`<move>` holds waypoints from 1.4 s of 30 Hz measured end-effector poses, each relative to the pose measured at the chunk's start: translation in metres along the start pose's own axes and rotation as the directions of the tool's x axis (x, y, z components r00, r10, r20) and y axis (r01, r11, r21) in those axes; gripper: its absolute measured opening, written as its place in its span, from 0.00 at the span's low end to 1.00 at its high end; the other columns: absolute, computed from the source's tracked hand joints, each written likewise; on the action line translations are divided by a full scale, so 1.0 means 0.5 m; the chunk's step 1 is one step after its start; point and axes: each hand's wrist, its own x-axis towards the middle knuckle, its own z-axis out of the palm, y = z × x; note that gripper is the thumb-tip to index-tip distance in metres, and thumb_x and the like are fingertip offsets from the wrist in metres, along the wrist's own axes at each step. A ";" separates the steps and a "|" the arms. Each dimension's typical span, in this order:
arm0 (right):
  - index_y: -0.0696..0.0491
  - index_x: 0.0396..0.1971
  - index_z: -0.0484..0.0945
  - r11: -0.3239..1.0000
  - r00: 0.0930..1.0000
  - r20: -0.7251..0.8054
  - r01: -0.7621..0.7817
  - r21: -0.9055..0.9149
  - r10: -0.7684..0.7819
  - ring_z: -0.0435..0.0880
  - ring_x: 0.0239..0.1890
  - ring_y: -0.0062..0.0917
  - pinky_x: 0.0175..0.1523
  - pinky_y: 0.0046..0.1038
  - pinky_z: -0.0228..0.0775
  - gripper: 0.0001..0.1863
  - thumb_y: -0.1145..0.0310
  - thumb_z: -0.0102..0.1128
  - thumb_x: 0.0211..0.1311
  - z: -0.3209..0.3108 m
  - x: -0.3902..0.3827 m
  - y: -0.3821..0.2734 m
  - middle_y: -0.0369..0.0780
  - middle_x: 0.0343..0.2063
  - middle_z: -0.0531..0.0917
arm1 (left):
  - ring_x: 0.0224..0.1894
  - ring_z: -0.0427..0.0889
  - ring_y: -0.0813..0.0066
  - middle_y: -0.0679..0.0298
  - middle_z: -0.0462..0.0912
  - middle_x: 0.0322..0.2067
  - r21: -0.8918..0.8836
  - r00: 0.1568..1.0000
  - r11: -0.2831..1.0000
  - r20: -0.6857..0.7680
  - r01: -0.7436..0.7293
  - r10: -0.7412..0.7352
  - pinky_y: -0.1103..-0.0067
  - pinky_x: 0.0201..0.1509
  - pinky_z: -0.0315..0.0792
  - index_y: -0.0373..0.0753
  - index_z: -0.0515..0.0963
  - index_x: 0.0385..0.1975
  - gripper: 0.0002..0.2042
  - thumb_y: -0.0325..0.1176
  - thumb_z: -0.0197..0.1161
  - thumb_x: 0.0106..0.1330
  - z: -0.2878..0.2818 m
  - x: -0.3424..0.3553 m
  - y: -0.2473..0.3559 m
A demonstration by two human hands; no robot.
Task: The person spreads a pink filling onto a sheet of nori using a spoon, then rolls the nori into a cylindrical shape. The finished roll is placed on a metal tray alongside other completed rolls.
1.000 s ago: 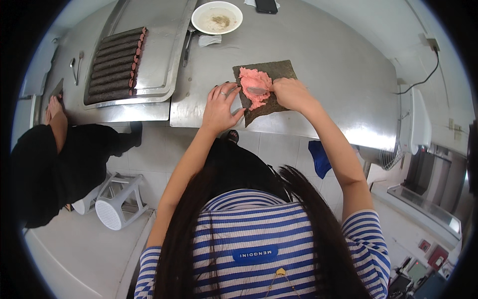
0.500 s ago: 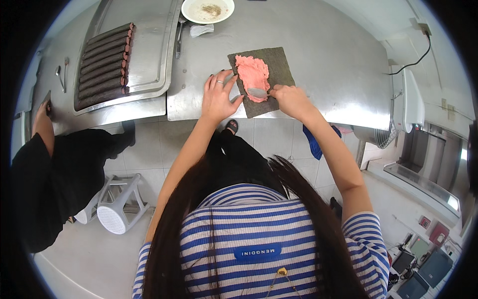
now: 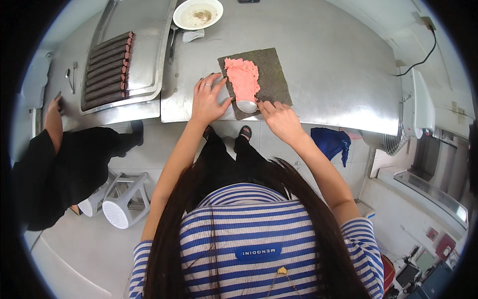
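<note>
A dark green nori sheet point(image 3: 275, 74) lies flat near the front edge of the steel table. Pink paste point(image 3: 242, 79) is spread in a band over its left part. My right hand point(image 3: 280, 118) is closed on the handle of a spoon point(image 3: 247, 106), whose bowl rests on the lower end of the paste near the sheet's front edge. My left hand point(image 3: 209, 102) lies with fingers spread along the sheet's left edge, fingertips touching it.
Several finished dark rolls with pink ends point(image 3: 105, 74) lie in a metal tray point(image 3: 144, 97) at left. Beyond are a white bowl point(image 3: 198, 14), a folded white cloth point(image 3: 193, 35) and a utensil point(image 3: 172, 47). Another person's hand point(image 3: 53, 112) is at far left, near two small utensils.
The spoon has moved down toward the near end of the paste, drawing it closer to the sheet's front edge. My left hand stays at the sheet's left edge.
</note>
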 end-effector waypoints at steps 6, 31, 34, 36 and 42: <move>0.56 0.47 0.77 0.978 0.990 -0.139 0.005 0.210 0.024 0.80 0.32 0.30 0.38 0.32 0.74 0.19 0.74 0.54 0.52 -0.002 -0.032 0.049 0.38 0.29 0.75 | 0.62 0.66 0.62 0.60 0.69 0.58 0.070 0.998 0.997 0.047 0.040 -0.044 0.63 0.68 0.56 0.44 0.74 0.54 0.29 0.43 0.70 0.49 -0.009 0.001 0.014; 0.53 0.36 0.84 0.599 0.814 0.134 -0.517 0.612 0.565 0.82 0.35 0.46 0.43 0.41 0.73 0.13 0.74 0.51 0.54 0.089 0.087 0.135 0.49 0.32 0.83 | 0.50 0.76 0.55 0.55 0.79 0.50 0.089 0.365 0.947 0.931 -0.309 0.032 0.65 0.53 0.70 0.44 0.79 0.48 0.19 0.42 0.41 0.68 0.083 0.419 0.158; 0.52 0.34 0.84 0.595 0.814 0.082 -0.486 0.641 0.576 0.82 0.34 0.47 0.41 0.44 0.74 0.13 0.75 0.51 0.53 0.099 0.086 0.112 0.49 0.30 0.83 | 0.51 0.76 0.55 0.55 0.78 0.50 0.108 0.358 0.962 0.934 -0.252 -0.011 0.64 0.54 0.70 0.45 0.78 0.48 0.20 0.42 0.39 0.69 0.074 0.433 0.157; 0.52 0.34 0.84 0.591 0.813 0.095 -0.492 0.639 0.575 0.82 0.33 0.46 0.41 0.43 0.74 0.13 0.76 0.51 0.52 0.095 0.084 0.095 0.48 0.31 0.83 | 0.53 0.75 0.55 0.56 0.78 0.50 0.107 0.333 0.950 0.943 -0.293 -0.004 0.63 0.56 0.69 0.45 0.77 0.49 0.20 0.43 0.38 0.69 0.074 0.436 0.159; 0.53 0.38 0.83 0.683 0.842 0.076 -0.483 0.548 0.535 0.83 0.33 0.44 0.38 0.42 0.76 0.15 0.76 0.53 0.49 0.077 0.082 0.049 0.45 0.35 0.84 | 0.54 0.74 0.56 0.58 0.78 0.51 0.008 0.314 0.934 0.943 -0.356 0.111 0.63 0.58 0.68 0.44 0.76 0.50 0.21 0.44 0.38 0.70 0.072 0.432 0.151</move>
